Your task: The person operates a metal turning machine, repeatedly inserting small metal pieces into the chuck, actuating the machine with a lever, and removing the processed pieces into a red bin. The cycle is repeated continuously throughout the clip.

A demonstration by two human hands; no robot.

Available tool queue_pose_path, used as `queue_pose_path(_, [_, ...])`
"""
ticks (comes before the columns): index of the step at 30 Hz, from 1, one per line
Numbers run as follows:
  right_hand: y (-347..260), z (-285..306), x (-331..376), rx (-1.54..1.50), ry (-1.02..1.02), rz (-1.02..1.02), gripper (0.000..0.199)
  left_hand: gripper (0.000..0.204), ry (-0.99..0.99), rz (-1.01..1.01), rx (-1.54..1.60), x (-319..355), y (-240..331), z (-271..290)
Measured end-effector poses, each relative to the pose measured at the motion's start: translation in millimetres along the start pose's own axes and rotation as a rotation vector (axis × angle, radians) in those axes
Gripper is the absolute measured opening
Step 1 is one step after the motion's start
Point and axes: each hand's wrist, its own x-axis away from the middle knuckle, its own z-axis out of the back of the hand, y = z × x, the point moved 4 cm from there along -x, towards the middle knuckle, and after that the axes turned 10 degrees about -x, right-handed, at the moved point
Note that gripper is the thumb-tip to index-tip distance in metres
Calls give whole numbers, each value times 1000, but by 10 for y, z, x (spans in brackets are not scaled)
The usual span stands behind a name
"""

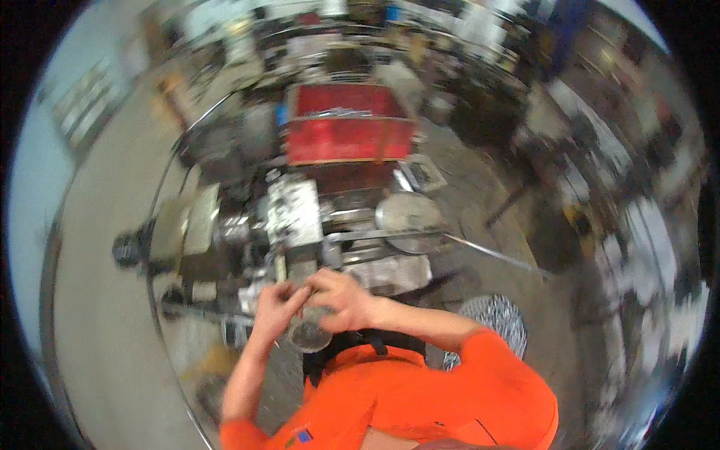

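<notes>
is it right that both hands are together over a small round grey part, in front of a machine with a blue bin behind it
Not quite: the bin behind the machine is red, not blue, as the head view shows. The rest holds: the left hand and right hand meet over a small round grey part, in front of the machine. The picture is too blurred to tell how either grip stands on it.

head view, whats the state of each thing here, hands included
left hand: raised at the machine, fingers curled, meeting the right hand
right hand: fingers bent over a small round grey part, grip unclear through blur
round grey part: under both hands, partly covered
metal disc: lying flat on the machine, untouched
red bin: open-topped, metal pieces inside
</notes>
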Motion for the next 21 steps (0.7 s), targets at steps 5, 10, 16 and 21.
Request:
queue_pose_path(5, [-23, -28, -412, 8, -222, 58, 40, 22, -20, 28, 108, 80, -177, 312])
queue_pose_path(10, [444, -96, -1127, 338, -320, 47, 39, 29, 369, 125, -195, 622, -345, 1395])
queue_pose_path(16, [1302, -443, -1587, 451, -418, -256, 31, 36, 568, 589, -1220, 1982, -1119, 2287])
queue_pose_path(21, [1453, -479, -1583, 319, -336, -233, 32, 43, 485, 852, -630, 2625, -1576, 1853])
